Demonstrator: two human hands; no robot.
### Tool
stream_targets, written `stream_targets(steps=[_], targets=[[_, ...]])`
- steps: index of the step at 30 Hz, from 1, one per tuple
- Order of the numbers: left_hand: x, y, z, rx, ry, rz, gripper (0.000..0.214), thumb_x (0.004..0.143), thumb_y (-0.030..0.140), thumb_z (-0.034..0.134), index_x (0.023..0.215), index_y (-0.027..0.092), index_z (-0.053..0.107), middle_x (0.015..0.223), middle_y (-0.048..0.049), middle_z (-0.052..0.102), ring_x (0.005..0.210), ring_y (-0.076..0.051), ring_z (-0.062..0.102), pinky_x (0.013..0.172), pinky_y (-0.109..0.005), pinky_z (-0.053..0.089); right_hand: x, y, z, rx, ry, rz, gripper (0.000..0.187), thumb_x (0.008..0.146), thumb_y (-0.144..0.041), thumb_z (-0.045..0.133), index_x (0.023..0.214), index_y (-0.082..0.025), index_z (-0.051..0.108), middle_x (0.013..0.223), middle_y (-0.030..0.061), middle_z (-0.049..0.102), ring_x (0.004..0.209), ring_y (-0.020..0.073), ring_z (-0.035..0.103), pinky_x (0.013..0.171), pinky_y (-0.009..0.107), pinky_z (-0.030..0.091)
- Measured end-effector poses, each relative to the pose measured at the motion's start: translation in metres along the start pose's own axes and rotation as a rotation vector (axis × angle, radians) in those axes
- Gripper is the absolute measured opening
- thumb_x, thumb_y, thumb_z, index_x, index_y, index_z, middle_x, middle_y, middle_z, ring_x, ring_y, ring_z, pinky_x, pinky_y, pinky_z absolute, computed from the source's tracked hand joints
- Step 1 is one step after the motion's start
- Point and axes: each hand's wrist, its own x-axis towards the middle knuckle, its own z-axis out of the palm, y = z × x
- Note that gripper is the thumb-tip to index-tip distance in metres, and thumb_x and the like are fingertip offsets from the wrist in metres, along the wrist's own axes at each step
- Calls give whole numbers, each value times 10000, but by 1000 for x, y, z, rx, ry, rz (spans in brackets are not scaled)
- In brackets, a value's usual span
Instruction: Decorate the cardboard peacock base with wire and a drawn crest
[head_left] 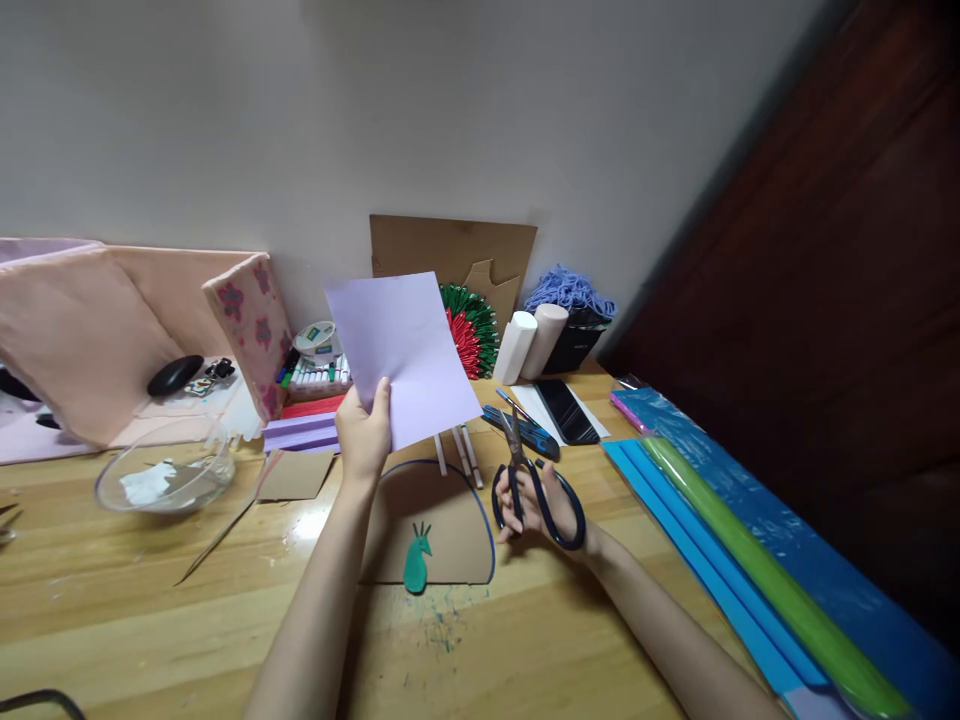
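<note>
My left hand (364, 430) pinches a sheet of lavender paper (405, 350) by its lower left part, holding it up above the table. In my right hand (536, 502) is a pair of scissors (517, 450) with black handles, the blades pointing up and away from me. The scissors stand apart from the paper. Below, a half-round cardboard piece (457, 530) with a blue edge lies on the table. On its lower edge rests a green peacock-shaped cutout (417, 562).
Behind the paper, a red and green fan shape (472, 335) leans by a cardboard sheet (442, 240). A phone (568, 410) and a blue utility knife (536, 438) lie behind the scissors. A clear bowl (169, 480) sits left; a green roll (750, 560) runs along the right.
</note>
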Motion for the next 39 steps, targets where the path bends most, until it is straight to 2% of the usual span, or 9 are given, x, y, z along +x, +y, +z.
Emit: stream_targets(steps=[2, 4, 13, 20, 29, 35, 39], targets=[[-3, 0, 3, 2, -20, 9, 357, 794, 434, 534, 877, 107, 649, 859, -92, 700, 791, -207, 632, 680, -266, 457, -3, 7, 7, -10, -40, 17, 666, 623, -815, 456, 815, -178, 476, 694, -30, 451, 473, 68, 460, 531, 325, 534], [-6, 0, 6, 3, -36, 10, 354, 799, 431, 530, 871, 105, 648, 852, -95, 698, 784, -206, 630, 679, -266, 453, -4, 12, 11, -61, -27, 12, 646, 640, -795, 470, 818, -174, 479, 681, -36, 442, 481, 68, 473, 550, 328, 542], [-17, 4, 18, -16, -135, 23, 329, 810, 408, 528, 896, 114, 647, 852, -82, 690, 785, -195, 619, 681, -264, 446, -5, 12, 10, -173, 29, 3, 676, 671, -810, 397, 841, -164, 501, 653, -34, 469, 474, 89, 529, 515, 289, 516], [-20, 6, 19, -22, -146, 27, 340, 809, 422, 524, 890, 115, 646, 836, -72, 688, 781, -193, 610, 673, -253, 432, -4, 8, 12, -180, 120, 0, 689, 613, -831, 434, 795, -169, 489, 623, -52, 431, 433, 71, 480, 444, 251, 477], [-20, 6, 18, -20, -147, 18, 332, 805, 415, 530, 877, 110, 641, 825, -75, 680, 769, -191, 604, 659, -251, 425, -6, 6, 16, -192, 93, 14, 690, 598, -835, 443, 789, -173, 478, 623, -58, 431, 424, 59, 473, 445, 245, 487], [-21, 7, 18, -16, -151, 34, 337, 810, 421, 519, 871, 113, 640, 825, -73, 681, 767, -191, 601, 662, -251, 423, -3, 11, 18, -255, 198, 14, 728, 518, -867, 456, 742, -175, 461, 536, -81, 412, 358, 56, 441, 347, 206, 427], [-22, 8, 17, -19, -147, 29, 337, 807, 422, 522, 878, 115, 639, 833, -74, 682, 777, -194, 603, 669, -250, 425, -3, 17, 22, -307, 295, 30, 643, 597, -816, 480, 716, -187, 431, 481, -97, 383, 309, 44, 387, 281, 167, 344]])
